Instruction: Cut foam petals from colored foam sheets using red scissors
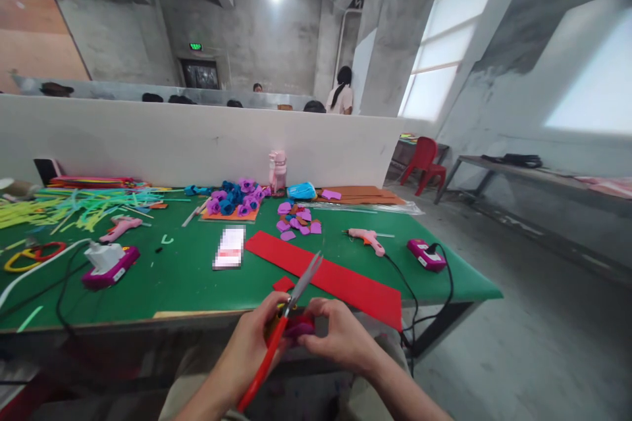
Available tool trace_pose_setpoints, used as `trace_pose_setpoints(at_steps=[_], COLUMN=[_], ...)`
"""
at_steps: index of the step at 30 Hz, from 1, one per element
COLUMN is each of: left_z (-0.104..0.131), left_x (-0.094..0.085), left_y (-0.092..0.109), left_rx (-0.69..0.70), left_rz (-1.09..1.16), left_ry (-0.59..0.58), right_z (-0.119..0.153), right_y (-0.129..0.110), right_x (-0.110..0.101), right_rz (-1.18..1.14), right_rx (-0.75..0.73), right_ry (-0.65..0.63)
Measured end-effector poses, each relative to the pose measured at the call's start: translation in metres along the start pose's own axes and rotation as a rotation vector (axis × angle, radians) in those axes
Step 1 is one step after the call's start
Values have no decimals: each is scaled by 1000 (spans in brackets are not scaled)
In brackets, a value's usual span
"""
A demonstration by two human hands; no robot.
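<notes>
My left hand [257, 332] is closed around red-handled scissors [269, 358]. Their blades point up and away over the table edge, and the handles lie back along my wrist. My right hand [340, 335] pinches small purple and red pieces [300, 327], which lie between both hands; the fingers partly hide them. A long red sheet strip [345, 281] lies slantwise on the green table just beyond my hands. Beside its near edge sits a small red piece [283, 284]. Farther back is a loose pile of purple and brown cut pieces [299, 220].
Purple and blue flowers [237, 197] are heaped near a pink bottle [277, 174]. Pink glue guns [365, 239] lie on both sides, with corded purple power strips [425, 255]. A blurred phone [230, 247], yellow-red scissors [34, 255] and coloured strips [93, 204] are on the green table [197, 296].
</notes>
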State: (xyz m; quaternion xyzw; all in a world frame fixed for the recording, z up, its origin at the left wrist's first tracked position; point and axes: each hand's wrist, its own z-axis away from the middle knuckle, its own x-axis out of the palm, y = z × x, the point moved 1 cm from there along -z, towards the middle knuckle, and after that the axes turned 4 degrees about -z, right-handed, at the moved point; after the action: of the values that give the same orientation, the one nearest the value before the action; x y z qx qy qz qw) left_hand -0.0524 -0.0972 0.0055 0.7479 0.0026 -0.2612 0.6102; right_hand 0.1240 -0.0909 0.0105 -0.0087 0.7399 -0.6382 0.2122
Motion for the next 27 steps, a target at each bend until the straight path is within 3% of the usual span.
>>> trace_pose_setpoints(at_steps=[4, 7, 11, 14, 21, 27], left_z=[3, 1, -4, -7, -14, -16], left_x=[5, 10, 18, 23, 32, 41], left_y=[1, -4, -7, 0, 5, -7], left_rx=[31, 33, -17, -81, -110, -71], left_rz=[-70, -80, 8, 86, 284, 240], left_ry=[-11, 56, 309, 408, 422, 408], right_z=[0, -2, -1, 2, 7, 6], right_y=[2, 5, 15, 23, 27, 30], right_x=[0, 0, 9, 23, 35, 33], right_rz=[33, 27, -298, -578, -828, -795], right_rx=[24, 43, 62, 109, 181, 206], right_ry=[-40, 11, 94, 148, 302, 352])
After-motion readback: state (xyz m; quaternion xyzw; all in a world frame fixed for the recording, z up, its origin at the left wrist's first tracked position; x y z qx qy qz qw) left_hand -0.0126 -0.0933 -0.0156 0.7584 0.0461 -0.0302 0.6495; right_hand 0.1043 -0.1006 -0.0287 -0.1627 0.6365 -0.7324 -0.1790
